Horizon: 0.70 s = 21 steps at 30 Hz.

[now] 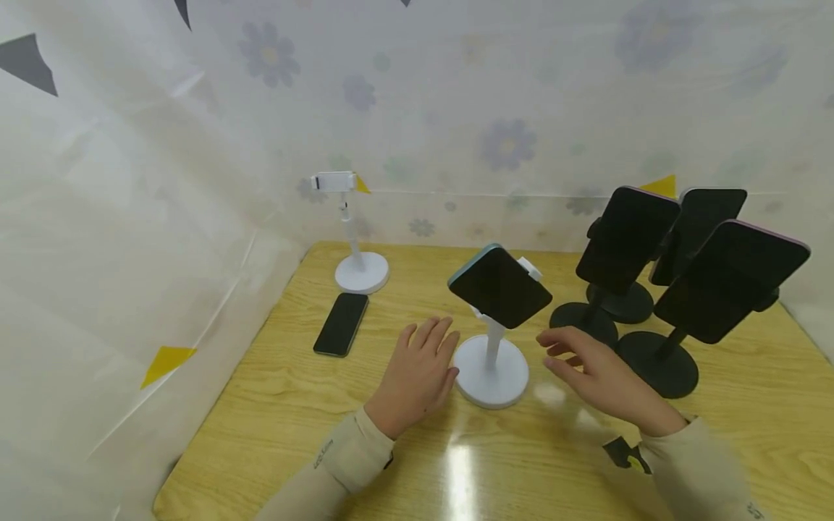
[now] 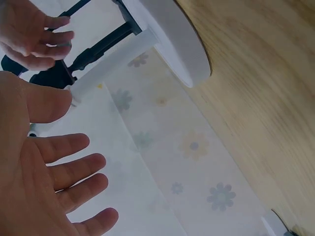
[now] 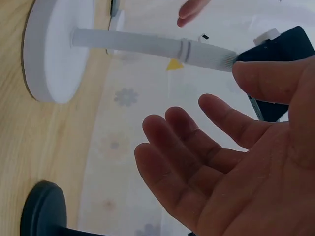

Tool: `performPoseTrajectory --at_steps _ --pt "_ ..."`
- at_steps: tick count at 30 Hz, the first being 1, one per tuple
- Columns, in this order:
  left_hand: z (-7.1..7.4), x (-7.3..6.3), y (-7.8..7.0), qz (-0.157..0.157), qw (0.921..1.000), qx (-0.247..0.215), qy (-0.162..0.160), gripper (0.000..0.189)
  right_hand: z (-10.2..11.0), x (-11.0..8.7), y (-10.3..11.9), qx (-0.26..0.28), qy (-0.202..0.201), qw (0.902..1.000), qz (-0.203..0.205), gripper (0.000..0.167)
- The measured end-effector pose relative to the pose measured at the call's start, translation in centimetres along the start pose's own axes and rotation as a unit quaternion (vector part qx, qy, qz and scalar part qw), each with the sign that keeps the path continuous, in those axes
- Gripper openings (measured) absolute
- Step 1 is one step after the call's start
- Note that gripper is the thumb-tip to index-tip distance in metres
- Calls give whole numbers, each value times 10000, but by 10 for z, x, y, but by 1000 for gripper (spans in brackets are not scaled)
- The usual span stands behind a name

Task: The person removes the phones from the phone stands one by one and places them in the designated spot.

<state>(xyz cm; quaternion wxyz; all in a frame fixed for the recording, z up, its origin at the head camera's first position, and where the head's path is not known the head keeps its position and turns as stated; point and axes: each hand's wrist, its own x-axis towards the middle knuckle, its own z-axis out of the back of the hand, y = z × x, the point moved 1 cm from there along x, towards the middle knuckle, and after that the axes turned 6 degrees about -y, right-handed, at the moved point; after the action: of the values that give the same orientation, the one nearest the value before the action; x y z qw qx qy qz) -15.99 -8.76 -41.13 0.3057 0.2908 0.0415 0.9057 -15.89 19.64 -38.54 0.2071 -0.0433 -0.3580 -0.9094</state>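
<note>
A phone (image 1: 500, 286) with a light blue edge sits tilted in the clamp of a white phone stand (image 1: 491, 383), whose round base rests on the table. To the left of that base is my left hand (image 1: 417, 373), fingers extended and apart from one another. My right hand (image 1: 596, 376) hovers on the stand's right side with its fingers loosely bent. Nothing lies in either palm; in the left wrist view the left hand (image 2: 54, 172) is spread, and in the right wrist view the right hand (image 3: 231, 167) is relaxed near the white post (image 3: 147, 43).
A second white stand (image 1: 362, 272) with an empty clamp stands at the back left. Before it a dark phone (image 1: 342, 324) lies flat. Several black stands (image 1: 658, 365) crowd the right, holding phones (image 1: 730, 278). A patterned curtain (image 1: 423, 130) hangs behind the wooden table (image 1: 260, 434).
</note>
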Motion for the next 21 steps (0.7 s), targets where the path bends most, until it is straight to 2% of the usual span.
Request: performPoseTrajectory --at_steps 2,4,7,9,11,14,17,21 --pt "-1 0 -1 1 10000 -36 14 47 10 -5 4 -88 -147 9999 2 27" --pt "-1 0 -2 1 10000 -49 3 47 18 -8 8 -165 -476 9986 160 22" --pt "-2 1 -3 -10 10000 -73 -41 47 25 -10 16 15 -1205 9898 764 21" --pt "-3 0 -2 -11 9999 -81 -73 46 26 -7 22 361 -1747 9739 1405 25" --pt "-3 0 -2 -20 9999 -79 -110 46 26 -3 28 818 -2152 9518 2028 27" --pt "-2 -1 -2 -40 9998 -51 -172 46 28 6 40 1306 -2549 9221 2602 21" --pt "-2 -2 -2 -60 9998 -8 -204 47 29 16 53 1437 -2804 9069 2797 10" --pt "-1 -4 -2 -50 9998 42 -162 46 30 27 67 1422 -2980 8997 2855 30"
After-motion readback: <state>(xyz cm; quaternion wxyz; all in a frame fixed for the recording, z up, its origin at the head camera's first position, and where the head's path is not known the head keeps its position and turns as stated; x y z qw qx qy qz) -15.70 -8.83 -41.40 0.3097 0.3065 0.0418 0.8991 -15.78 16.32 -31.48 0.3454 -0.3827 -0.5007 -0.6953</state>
